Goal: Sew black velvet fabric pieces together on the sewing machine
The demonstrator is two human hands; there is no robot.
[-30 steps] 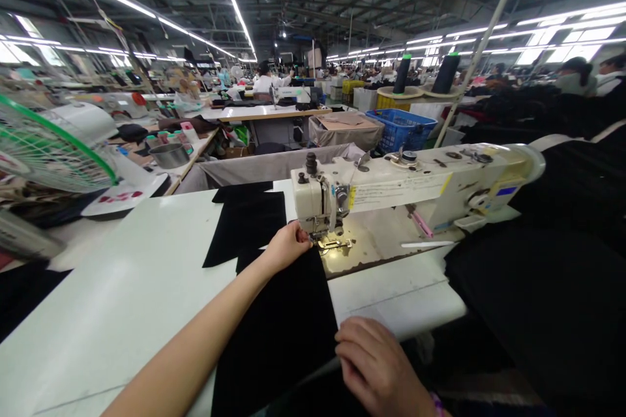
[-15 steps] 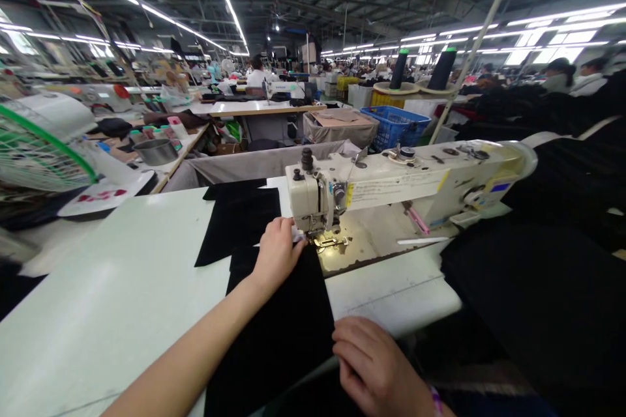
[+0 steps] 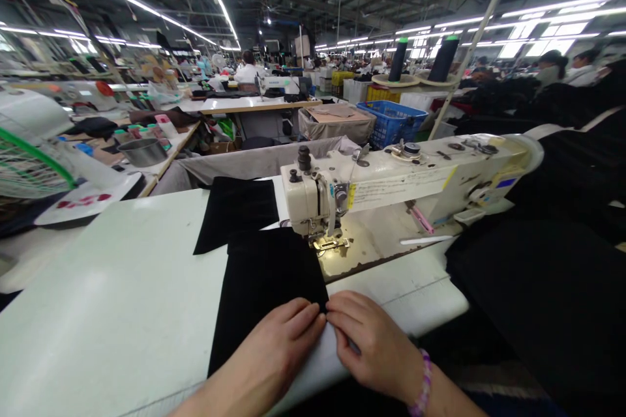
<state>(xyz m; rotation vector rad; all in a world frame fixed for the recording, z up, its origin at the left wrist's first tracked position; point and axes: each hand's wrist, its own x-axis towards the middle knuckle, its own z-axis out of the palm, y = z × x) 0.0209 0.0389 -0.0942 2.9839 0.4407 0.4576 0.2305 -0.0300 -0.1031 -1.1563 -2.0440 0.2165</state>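
A black fabric piece [image 3: 264,280] lies flat on the pale table, its far right corner at the needle area of the white sewing machine [image 3: 372,179]. My left hand [image 3: 278,345] is closed on the fabric's right edge, in front of the machine. Right beside it, my right hand [image 3: 369,339] pinches the same edge, fingertips nearly touching the left ones. The fabric between the fingertips is mostly hidden. Another black fabric piece [image 3: 239,208] lies just beyond, left of the machine head.
A fan with a green rim [image 3: 39,156] stands at left, near a metal bowl [image 3: 143,152]. Large dark cloth [image 3: 533,287] is heaped at right. A white stick-like tool [image 3: 425,240] lies on the machine bed. Behind are a blue basket [image 3: 391,122] and thread cones [image 3: 398,60].
My left hand has come back from the needle area to the fabric's edge beside my right hand. My right hand has moved slightly up, and the fabric's near part has shifted.
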